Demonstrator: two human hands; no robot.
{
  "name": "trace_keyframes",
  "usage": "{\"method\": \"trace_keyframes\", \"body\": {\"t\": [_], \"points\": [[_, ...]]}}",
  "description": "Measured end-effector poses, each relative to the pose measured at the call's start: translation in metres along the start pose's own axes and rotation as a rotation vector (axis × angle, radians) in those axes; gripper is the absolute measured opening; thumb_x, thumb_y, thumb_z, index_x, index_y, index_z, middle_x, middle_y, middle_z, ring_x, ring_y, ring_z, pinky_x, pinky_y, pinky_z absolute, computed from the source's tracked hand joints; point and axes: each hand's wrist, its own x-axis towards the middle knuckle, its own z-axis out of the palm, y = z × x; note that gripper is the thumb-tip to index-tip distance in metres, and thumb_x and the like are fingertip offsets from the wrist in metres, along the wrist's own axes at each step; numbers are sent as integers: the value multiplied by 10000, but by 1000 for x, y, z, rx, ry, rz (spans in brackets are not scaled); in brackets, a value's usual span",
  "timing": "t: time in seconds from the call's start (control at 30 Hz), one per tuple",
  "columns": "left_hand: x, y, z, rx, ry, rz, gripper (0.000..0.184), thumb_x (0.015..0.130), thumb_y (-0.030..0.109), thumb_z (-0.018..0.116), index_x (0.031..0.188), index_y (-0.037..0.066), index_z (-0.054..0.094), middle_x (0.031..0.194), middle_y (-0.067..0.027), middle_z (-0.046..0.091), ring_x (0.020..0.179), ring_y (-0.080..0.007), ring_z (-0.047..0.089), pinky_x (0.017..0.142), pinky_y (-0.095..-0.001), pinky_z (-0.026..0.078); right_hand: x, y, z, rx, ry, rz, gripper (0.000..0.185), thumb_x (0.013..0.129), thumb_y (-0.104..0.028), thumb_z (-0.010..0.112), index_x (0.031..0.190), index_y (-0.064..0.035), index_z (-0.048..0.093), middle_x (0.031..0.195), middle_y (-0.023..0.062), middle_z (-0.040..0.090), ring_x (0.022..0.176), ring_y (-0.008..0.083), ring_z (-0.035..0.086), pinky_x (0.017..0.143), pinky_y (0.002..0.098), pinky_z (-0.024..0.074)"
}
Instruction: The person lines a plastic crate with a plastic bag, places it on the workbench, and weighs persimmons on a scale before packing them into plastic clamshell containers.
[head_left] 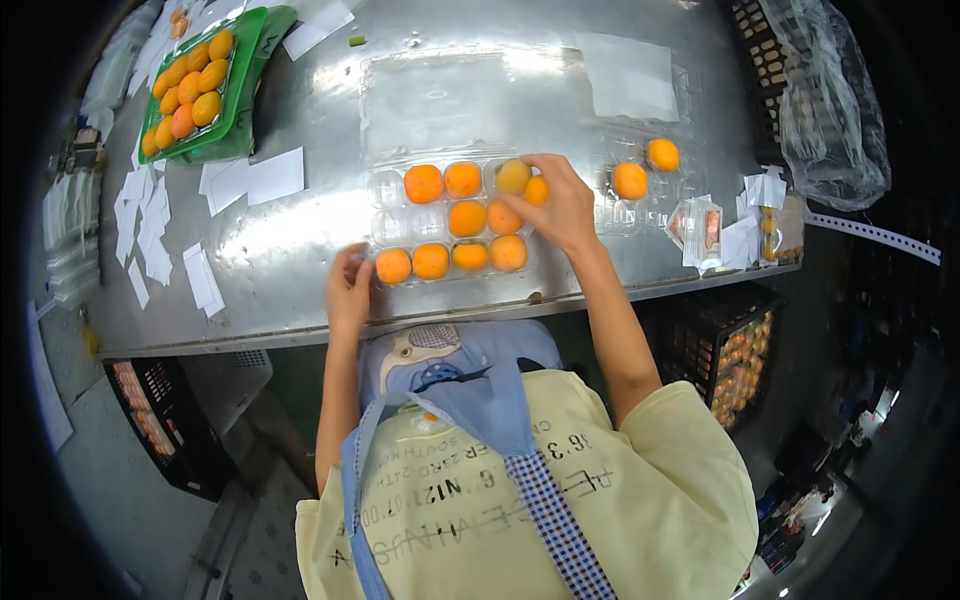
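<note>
Yellow shirt (640,470) fronts a clear tray (410,222) lying crosswise; right hand (562,205) holds fruit (537,190) at its far-right corner, left hand (347,292) curls by the near-left, grip unclear.

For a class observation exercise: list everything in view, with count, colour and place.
Table: one, grey metal, centre.
Fruit trays: two, clear, table's middle and right.
Loose fruit: about twelve, orange, at these trays.
Basket: one, green, upper left, holding packed fruit.
Papers: many, white, mostly left.
Crates: three or more, black, right and lower left.
Plastic bag: one, clear, upper right.
Shirt: one, yellow, bottom.
Apron: one, blue, bottom.
Left hand: one, bare, by middle tray's near-left corner.
Right hand: one, bare, around fruit at its far-right corner.
</note>
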Motion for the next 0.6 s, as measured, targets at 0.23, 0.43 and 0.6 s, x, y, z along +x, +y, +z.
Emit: {"method": "trace_keyframes", "body": {"t": [0.23,0.43,0.6], "points": [[-6,145,35,-475,-410,40,397,852,62,604,1237,65,504,1088,-61,537,934,-129,546,799,-257,467,-26,-35,-44,161,9,-206,451,643,-194,776,1048,-88,608,1016,73,619,888,251,621,708,322,521],[1,152,73,-1066,-751,-383,456,933,203,537,1339,39,407,1265,-106,509,1130,-231,537,948,-374,456,-42,-42,-59,355,24,-165,487,672,-122,742,1132,-71,590,1093,117,592,935,273,612,783,330,510],[-6,155,83,-1281,-756,-396,455,951,194,493,1348,5,378,1333,-122,455,1212,-269,484,993,-455,429,-60,-11,-64,572,-61,45,473,694,-90,718,1145,-53,579,1105,163,574,962,298,597,818,347,491]]}}
